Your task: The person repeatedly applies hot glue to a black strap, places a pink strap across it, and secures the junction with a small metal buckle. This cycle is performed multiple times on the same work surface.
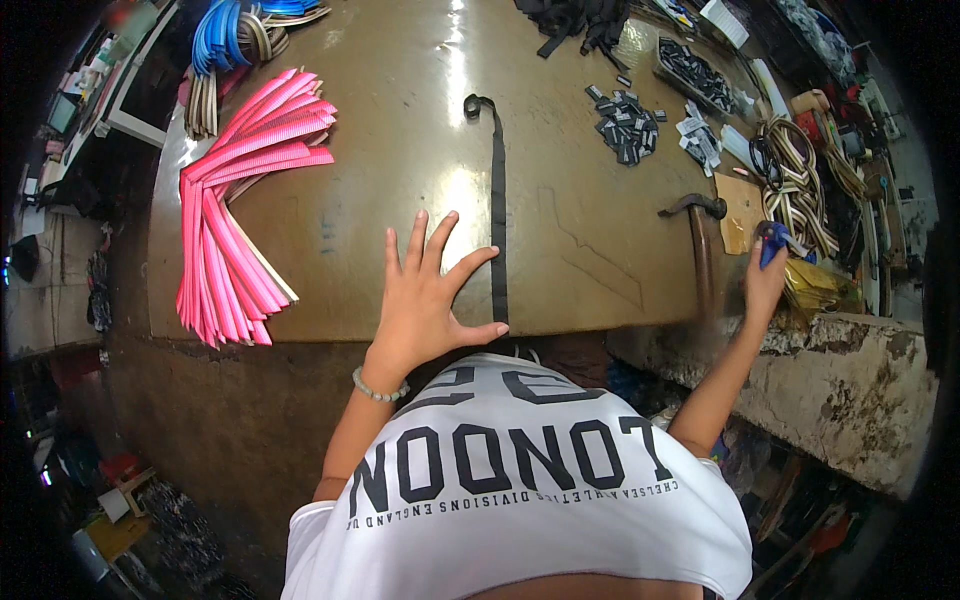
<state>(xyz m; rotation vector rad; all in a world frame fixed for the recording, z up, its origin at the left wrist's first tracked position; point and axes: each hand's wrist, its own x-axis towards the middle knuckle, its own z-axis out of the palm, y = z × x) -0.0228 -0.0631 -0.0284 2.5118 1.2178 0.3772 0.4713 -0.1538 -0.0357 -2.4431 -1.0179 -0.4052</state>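
Observation:
A narrow black webbing strap (498, 210) lies straight up the middle of the table, its far end curled into a small loop. My left hand (425, 295) is spread palm down beside it. The thumb touches the strap at the table's near edge and the index fingertip rests on it farther up. At the right side, my right hand (765, 285) has its fingers closed on a small blue object (773, 243) with a dark end; its exact kind is hard to make out. A hammer (704, 250) with a wooden handle lies just left of that hand.
Pink strips (240, 200) fan out on the table's left, with blue strips (222, 38) beyond. Small black tags (628, 128) lie in a pile near a filled clear tray (690, 75). Coiled cords (800, 180) crowd the right edge. Black straps (575, 22) lie at the back.

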